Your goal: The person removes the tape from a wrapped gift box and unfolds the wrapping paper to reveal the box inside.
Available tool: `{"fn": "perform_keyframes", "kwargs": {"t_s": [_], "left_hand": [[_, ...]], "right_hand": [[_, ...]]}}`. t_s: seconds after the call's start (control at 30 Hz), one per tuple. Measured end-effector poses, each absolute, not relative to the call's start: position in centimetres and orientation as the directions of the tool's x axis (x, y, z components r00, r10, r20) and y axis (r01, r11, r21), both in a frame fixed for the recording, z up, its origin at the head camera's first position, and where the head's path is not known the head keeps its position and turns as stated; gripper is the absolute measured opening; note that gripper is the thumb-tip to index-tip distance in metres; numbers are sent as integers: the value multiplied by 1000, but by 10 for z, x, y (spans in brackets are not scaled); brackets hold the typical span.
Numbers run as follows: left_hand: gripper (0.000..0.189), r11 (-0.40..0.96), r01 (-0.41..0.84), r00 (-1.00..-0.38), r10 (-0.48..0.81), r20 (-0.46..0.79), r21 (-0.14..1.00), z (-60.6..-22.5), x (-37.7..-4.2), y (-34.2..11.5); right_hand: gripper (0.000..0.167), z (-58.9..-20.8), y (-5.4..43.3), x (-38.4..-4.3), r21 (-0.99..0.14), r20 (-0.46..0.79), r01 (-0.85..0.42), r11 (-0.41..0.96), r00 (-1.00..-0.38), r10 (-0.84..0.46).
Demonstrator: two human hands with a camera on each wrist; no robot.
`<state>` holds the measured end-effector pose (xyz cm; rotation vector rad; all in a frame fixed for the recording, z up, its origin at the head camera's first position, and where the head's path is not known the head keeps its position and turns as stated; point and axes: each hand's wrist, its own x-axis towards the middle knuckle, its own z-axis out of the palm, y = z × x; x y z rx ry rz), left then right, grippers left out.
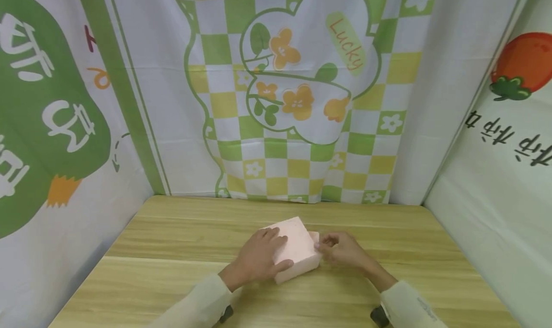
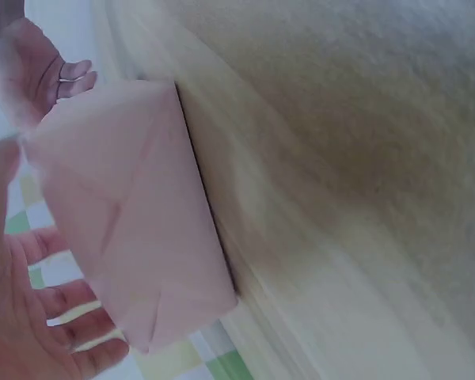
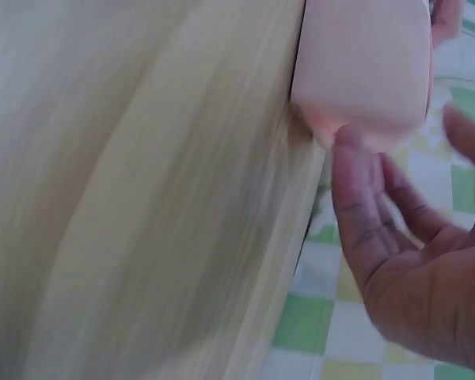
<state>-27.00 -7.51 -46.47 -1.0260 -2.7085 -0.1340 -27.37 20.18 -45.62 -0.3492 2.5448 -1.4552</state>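
A box wrapped in pale pink paper (image 1: 297,244) lies at an angle on the wooden table. My left hand (image 1: 260,253) rests on its top and left side with fingers spread. Folded creases cross the near end of the wrapped box (image 2: 134,206) in the left wrist view. At the other end, a small paper flap (image 1: 315,237) juts out beside my right hand (image 1: 342,249). In the right wrist view the fingertips (image 3: 350,142) of that hand touch the paper at the box's end, and the thumb stands apart from them.
The wooden tabletop (image 1: 181,237) extends around the box on all sides. Behind it hangs a green and yellow checked cloth (image 1: 271,165). Printed white cloths also close off the left side (image 1: 103,213) and the right side (image 1: 487,213).
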Motion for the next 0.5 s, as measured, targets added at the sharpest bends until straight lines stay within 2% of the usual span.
{"fn": "perform_keyframes", "kwargs": {"t_s": [0.17, 0.27, 0.37, 0.5], "left_hand": [[25, 689, 724, -641, 684, 347, -21, -457, -276, -83], [26, 631, 775, -603, 723, 337, 35, -452, -282, -92], [28, 567, 812, -582, 769, 264, 137, -447, -285, -100], [49, 535, 783, -598, 788, 144, 318, -447, -287, -103]], "right_hand": [[26, -455, 188, -271, -890, -99, 6, 455, -979, -180], [20, -453, 182, -275, -882, -71, 5, 472, -990, -122], [17, -454, 176, -282, -859, -18, -29, 510, -996, -86], [13, -459, 171, -292, -813, 67, -85, 575, -996, -53]]}}
